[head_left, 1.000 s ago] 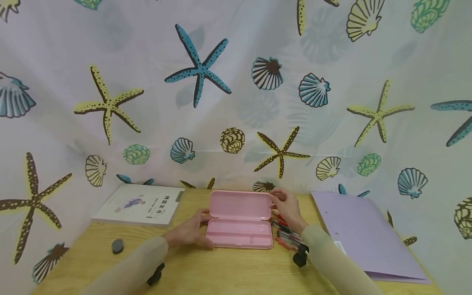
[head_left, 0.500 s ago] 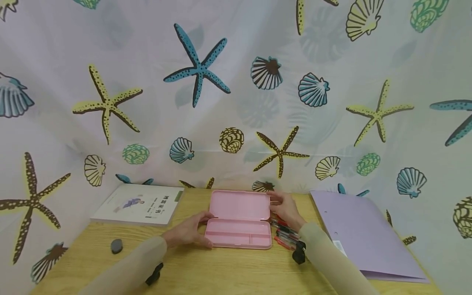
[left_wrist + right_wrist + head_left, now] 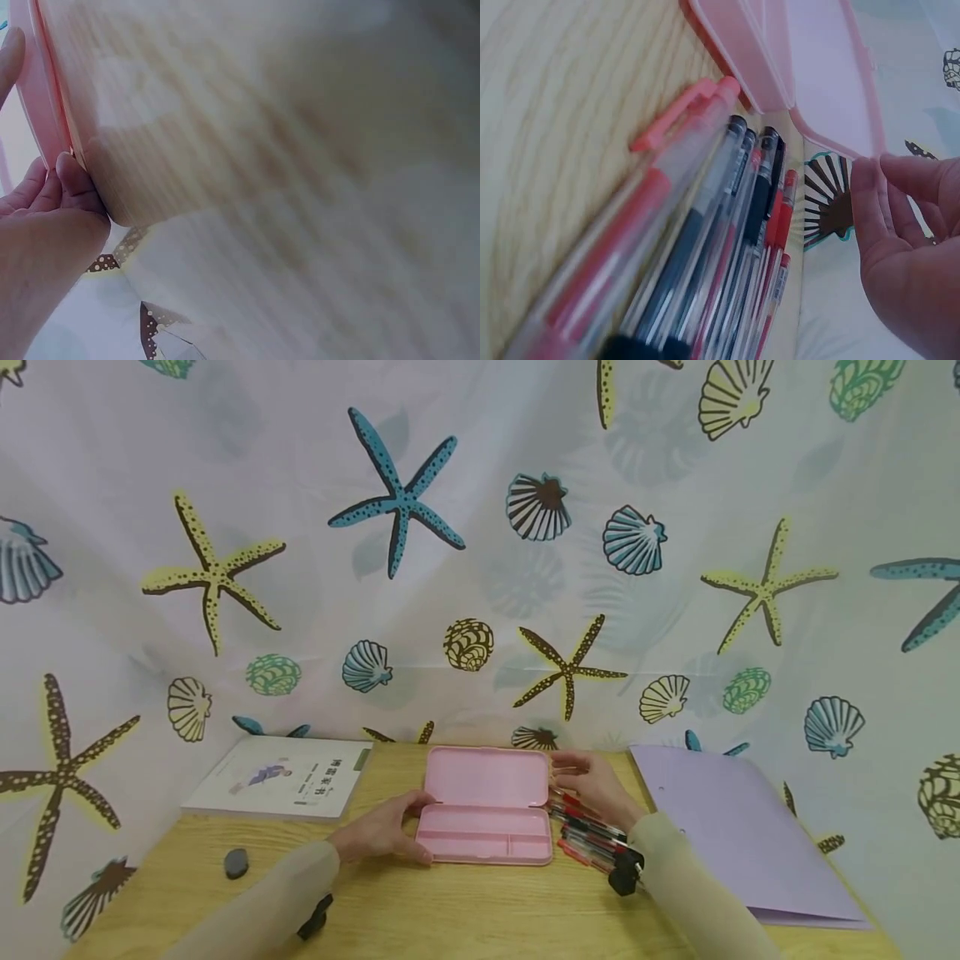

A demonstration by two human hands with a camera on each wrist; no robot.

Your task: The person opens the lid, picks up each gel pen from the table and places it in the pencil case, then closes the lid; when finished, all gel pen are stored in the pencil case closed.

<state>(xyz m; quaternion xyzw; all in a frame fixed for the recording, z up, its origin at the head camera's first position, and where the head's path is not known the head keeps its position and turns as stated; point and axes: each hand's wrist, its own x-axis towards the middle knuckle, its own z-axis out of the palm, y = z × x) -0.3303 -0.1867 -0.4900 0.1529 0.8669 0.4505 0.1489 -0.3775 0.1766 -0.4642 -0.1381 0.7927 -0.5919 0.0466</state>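
A pink pencil case (image 3: pixel 483 833) lies on the table with its lid (image 3: pixel 487 777) folded back and its divided compartments bare. My left hand (image 3: pixel 382 831) holds the case's left end, thumb by the front corner and fingers by the hinge side. In the left wrist view, the left fingertips (image 3: pixel 73 176) touch the pink edge. My right hand (image 3: pixel 596 785) is beside the lid's right edge, its fingertips right at the corner in the right wrist view. Several red and black pens (image 3: pixel 588 835) lie in a bunch beneath and in front of this hand.
A white book (image 3: pixel 281 777) lies at the back left, with a small dark grey object (image 3: pixel 236 863) nearer the front. On the right lies a purple folder (image 3: pixel 738 835). A cloth printed with starfish and shells (image 3: pixel 465 568) hangs behind the wooden table (image 3: pixel 480 914).
My right hand has shifted slightly right, off the lid's edge, and its forearm has swung right, uncovering more pens. The left hand and the case stay about where they were.
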